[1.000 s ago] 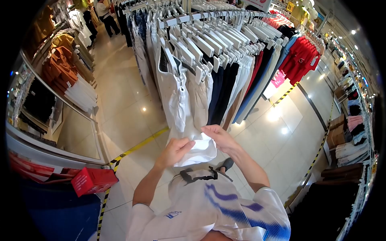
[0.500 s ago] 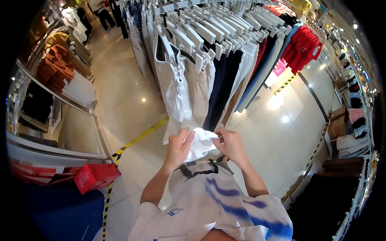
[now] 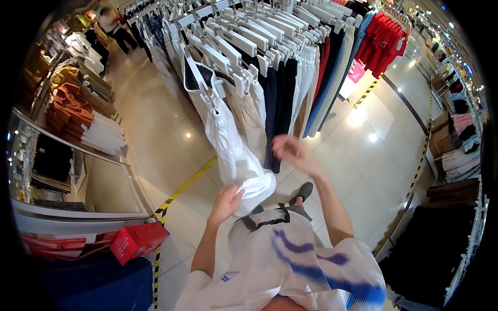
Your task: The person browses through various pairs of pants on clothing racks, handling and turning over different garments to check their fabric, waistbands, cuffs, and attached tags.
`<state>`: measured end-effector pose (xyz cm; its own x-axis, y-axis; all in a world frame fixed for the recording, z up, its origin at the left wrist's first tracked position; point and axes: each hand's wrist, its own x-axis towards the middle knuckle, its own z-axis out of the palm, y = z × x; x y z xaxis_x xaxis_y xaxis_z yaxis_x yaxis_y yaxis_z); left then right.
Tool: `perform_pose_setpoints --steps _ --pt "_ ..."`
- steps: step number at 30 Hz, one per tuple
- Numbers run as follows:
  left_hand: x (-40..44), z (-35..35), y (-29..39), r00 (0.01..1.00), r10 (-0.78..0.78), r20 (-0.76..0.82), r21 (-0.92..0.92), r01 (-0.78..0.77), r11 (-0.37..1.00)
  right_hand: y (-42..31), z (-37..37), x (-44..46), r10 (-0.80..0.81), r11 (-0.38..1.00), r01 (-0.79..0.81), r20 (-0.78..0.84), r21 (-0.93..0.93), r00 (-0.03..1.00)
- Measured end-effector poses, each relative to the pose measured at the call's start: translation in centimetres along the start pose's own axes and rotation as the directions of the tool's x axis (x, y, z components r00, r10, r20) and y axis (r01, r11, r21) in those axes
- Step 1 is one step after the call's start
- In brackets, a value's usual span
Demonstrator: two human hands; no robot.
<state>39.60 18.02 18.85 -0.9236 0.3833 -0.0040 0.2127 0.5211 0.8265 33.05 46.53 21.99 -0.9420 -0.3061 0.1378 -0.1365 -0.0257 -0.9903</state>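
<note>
A pair of white trousers [image 3: 226, 140] hangs from a white clip hanger at the near end of the rack, its lower legs drawn towards me. My left hand [image 3: 226, 203] is closed on the bunched hem, thumb on top of the fabric. Away from the cloth, my right hand [image 3: 294, 153] is raised in front of the dark hanging trousers [image 3: 285, 98]. Its fingers are loosely curved and somewhat blurred, with nothing seen in them. Beige trousers [image 3: 249, 116] hang just behind the white pair.
White hangers [image 3: 236, 39] crowd the rack [image 3: 199, 14]. Red shirts [image 3: 383, 44] hang behind at right. A red box [image 3: 139, 241] sits at lower left, near yellow-black floor tape [image 3: 162, 210]. Shelves of folded clothes [image 3: 451, 181] line the right. Another person [image 3: 118, 31] stands far back left.
My right hand has let go of the white hem and moved up and slightly right. My left hand keeps its hold, a little lower. The view has shifted slightly.
</note>
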Motion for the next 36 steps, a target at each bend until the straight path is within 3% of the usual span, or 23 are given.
perform_pose_setpoints --steps 1,2,4,6,7,8,10,11,13,14,16,18,20,21,22,23,24,26,28,30,34,36 --pt "-0.3 0.3 -0.8 1.000 -0.029 0.002 0.038 0.029 0.999 -1.6 -1.1 1.2 0.017 0.999 -0.013 -0.085 0.045 0.996" --pt "-0.4 0.8 -1.6 1.000 -0.028 0.005 0.038 0.028 0.999 -2.0 -1.7 2.5 -0.076 0.992 0.054 -0.203 -0.113 0.976" --pt "0.0 1.9 -3.4 1.000 0.008 0.007 0.147 -0.009 0.989 -1.0 -1.3 5.2 -0.139 0.980 0.084 -0.317 -0.183 0.938" --pt "0.5 3.5 -5.7 0.996 0.091 -0.008 0.199 -0.088 0.976 1.7 -0.6 6.8 -0.190 0.837 0.016 -0.264 -0.546 0.946" --pt "0.6 3.7 -6.3 0.986 0.167 -0.021 0.251 -0.156 0.955 3.3 -0.4 7.5 -0.285 0.697 0.052 -0.209 -0.715 0.936" --pt "0.7 3.5 -6.2 0.986 0.166 -0.024 0.257 -0.155 0.954 5.3 -0.4 7.8 -0.288 0.699 0.057 -0.208 -0.713 0.935" --pt "1.0 3.3 -5.5 0.998 0.001 0.065 0.282 -0.020 0.959 9.1 -0.4 8.4 -0.229 0.618 -0.144 -0.353 -0.772 0.907" --pt "1.2 3.3 -5.1 0.998 -0.001 0.065 0.283 -0.017 0.959 10.3 -0.4 8.5 -0.228 0.620 -0.143 -0.352 -0.771 0.908" --pt "1.9 3.2 -3.8 0.996 0.064 0.062 0.265 -0.078 0.961 12.6 -0.6 8.4 -0.015 0.757 -0.304 -0.480 -0.579 0.877" --pt "2.6 3.3 -3.1 0.996 0.061 0.062 0.264 -0.075 0.962 13.9 -0.8 8.3 -0.012 0.757 -0.305 -0.478 -0.578 0.878" --pt "4.7 3.4 -1.0 0.968 0.231 0.096 0.168 -0.245 0.955 16.7 -1.2 8.3 0.155 0.945 -0.279 -0.515 -0.173 0.843" --pt "7.2 3.7 2.6 0.931 0.362 0.043 0.115 -0.364 0.924 15.6 -0.9 7.6 0.219 0.950 -0.297 -0.471 -0.098 0.855" --pt "10.6 4.4 3.8 0.846 0.530 0.049 0.221 -0.527 0.821 16.4 -1.3 7.1 0.309 0.950 -0.295 -0.471 0.106 0.826" --pt "11.9 4.5 3.5 0.848 0.528 0.043 0.214 -0.524 0.825 16.0 -1.7 6.7 0.330 0.943 -0.273 -0.428 0.190 0.841" --pt "13.1 4.9 2.7 0.870 0.489 0.064 0.417 -0.468 0.779 14.4 -1.7 6.1 0.335 0.942 -0.281 -0.428 0.185 0.840" --pt "14.1 5.3 1.9 0.891 0.446 0.077 0.602 -0.399 0.692 12.7 -1.8 5.4 0.372 0.908 -0.238 -0.404 0.343 0.836" --pt "14.7 5.5 0.8 0.937 0.340 0.079 0.656 -0.306 0.690 11.4 -2.0 4.9 0.404 0.849 -0.188 -0.377 0.493 0.834" --pt "15.4 5.4 -1.6 0.925 0.381 -0.012 0.716 -0.258 0.649 8.6 -3.0 3.4 0.467 0.760 -0.202 -0.303 0.618 0.831" --pt "15.5 4.3 -1.4 0.949 0.313 -0.038 0.692 -0.201 0.694 5.3 -3.8 1.8 0.538 0.700 -0.283 -0.224 0.656 0.813" --pt "16.0 3.8 -1.8 0.931 0.355 -0.081 0.636 -0.225 0.738 3.9 -4.8 0.7 0.528 0.667 -0.254 -0.204 0.700 0.824" --pt "17.6 5.3 -4.4 0.954 0.260 -0.151 0.502 -0.153 0.852 -0.2 -6.1 -0.2 0.429 0.569 -0.113 -0.177 0.814 0.886" --pt "18.2 6.8 -6.0 0.988 0.047 -0.149 0.248 -0.009 0.969 -2.2 -6.2 -0.2 0.281 0.570 -0.034 -0.155 0.821 0.947"
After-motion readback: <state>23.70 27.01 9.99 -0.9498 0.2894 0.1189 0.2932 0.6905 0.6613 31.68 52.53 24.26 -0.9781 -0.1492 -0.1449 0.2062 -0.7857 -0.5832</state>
